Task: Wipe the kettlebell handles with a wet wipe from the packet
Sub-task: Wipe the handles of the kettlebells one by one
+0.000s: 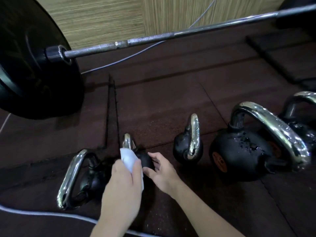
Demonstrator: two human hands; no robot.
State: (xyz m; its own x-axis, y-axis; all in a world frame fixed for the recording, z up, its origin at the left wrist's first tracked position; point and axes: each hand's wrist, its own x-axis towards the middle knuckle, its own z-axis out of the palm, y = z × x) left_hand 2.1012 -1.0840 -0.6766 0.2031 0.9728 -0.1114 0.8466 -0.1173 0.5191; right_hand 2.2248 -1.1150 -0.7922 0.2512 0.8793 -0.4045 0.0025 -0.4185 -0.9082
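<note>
Left hand [124, 175] closed around white wet wipe [128, 159], pressing it on chrome handle [127, 142] of small kettlebell [145, 159]. Right hand [161, 170] just beside, fingers spread, steadying that ball. Further kettlebells either side; beyond, barbell [153, 37] across rubber floor [153, 103].

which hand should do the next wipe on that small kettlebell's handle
Left. The left hand already holds the wet wipe pressed against the small kettlebell's chrome handle, while the right hand is bare, its fingers steadying the black body, so it probably should keep bracing.
</note>
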